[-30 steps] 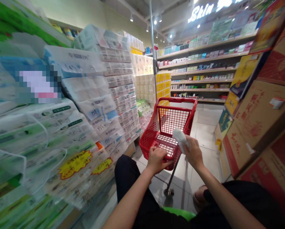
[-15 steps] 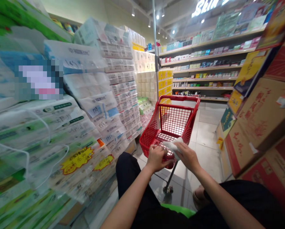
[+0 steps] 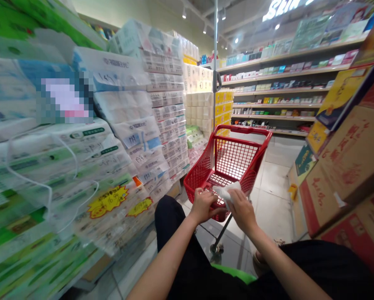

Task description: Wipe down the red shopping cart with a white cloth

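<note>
**Hand Positions at the Red Shopping Cart (image 3: 199,170)**

The red shopping cart stands on the tiled floor (image 3: 272,179), directly in front of the seated person, between the knees; its basket is of open mesh, and a caster (image 3: 216,248) is visible below the near end. Left hand (image 3: 204,207): closed on the near rim of the basket, fingers curled over the edge, thumb extended along the outside toward the right hand. Right hand (image 3: 242,210): narrow, holding a crumpled white cloth (image 3: 227,192) at the near end of the basket, to the right of the left hand; whether it is paper or fabric cannot be told.

Surroundings: on the left, stacked wrapped packs (image 3: 168,100), with yellow price labels (image 3: 108,202) on the nearer ones; on the right, stacked cartons (image 3: 346,156); beyond the cart, stocked shelves (image 3: 277,93) and a vertical metal pole (image 3: 216,46); beneath the person, part of a green seat (image 3: 235,273).
</note>
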Demonstrator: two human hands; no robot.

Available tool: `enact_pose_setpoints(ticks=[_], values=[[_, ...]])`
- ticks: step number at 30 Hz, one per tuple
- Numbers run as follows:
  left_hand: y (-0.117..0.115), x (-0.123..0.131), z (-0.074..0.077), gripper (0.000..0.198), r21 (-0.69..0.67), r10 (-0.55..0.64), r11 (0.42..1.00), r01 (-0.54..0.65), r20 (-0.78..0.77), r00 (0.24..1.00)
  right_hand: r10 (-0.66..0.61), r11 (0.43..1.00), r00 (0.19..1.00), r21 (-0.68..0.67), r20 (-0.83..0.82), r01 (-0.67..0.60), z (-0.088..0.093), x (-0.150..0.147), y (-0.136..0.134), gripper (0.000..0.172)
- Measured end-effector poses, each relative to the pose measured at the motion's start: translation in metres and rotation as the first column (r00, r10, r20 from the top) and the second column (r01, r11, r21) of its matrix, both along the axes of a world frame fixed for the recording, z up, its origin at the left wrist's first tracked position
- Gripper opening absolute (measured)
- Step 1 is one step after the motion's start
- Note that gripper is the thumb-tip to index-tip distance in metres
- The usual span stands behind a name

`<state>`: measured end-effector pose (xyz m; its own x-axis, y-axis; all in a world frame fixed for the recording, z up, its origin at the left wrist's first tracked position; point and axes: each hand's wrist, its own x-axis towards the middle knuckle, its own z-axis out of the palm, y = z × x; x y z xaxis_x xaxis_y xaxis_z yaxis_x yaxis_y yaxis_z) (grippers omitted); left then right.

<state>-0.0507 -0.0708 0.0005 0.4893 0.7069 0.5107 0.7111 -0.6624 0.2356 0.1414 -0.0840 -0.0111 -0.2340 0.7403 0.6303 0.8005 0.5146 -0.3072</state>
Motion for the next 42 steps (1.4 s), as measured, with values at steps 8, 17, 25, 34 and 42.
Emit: enact_pose_setpoints(ticks=[8,17,25,34,42], values=[[-0.008,0.012,0.002,0.032,-0.002,0.003,1.0,-0.003,0.004,1.0,0.101,0.994,0.981,-0.056,0.164,-0.093,0.012,0.032,0.01,0.024],[-0.004,0.032,-0.004,0.027,0.026,0.051,0.998,-0.051,0.025,0.998,-0.127,0.99,0.991,-0.059,0.033,0.129,0.016,0.037,0.023,0.025],[-0.005,0.029,-0.006,0.023,0.028,0.025,0.999,-0.025,0.028,0.999,0.097,0.994,0.984,-0.057,0.147,-0.089,0.002,0.011,-0.022,0.025],[-0.002,0.03,-0.001,0.038,0.018,0.035,0.999,-0.035,0.022,0.999,-0.033,0.973,0.999,-0.231,-0.003,0.031,0.02,0.065,0.061,0.03],[0.007,0.029,-0.003,0.03,-0.001,0.056,0.998,-0.056,0.014,0.998,-0.031,0.995,0.996,-0.093,0.084,0.039,0.012,0.018,0.015,0.025]])
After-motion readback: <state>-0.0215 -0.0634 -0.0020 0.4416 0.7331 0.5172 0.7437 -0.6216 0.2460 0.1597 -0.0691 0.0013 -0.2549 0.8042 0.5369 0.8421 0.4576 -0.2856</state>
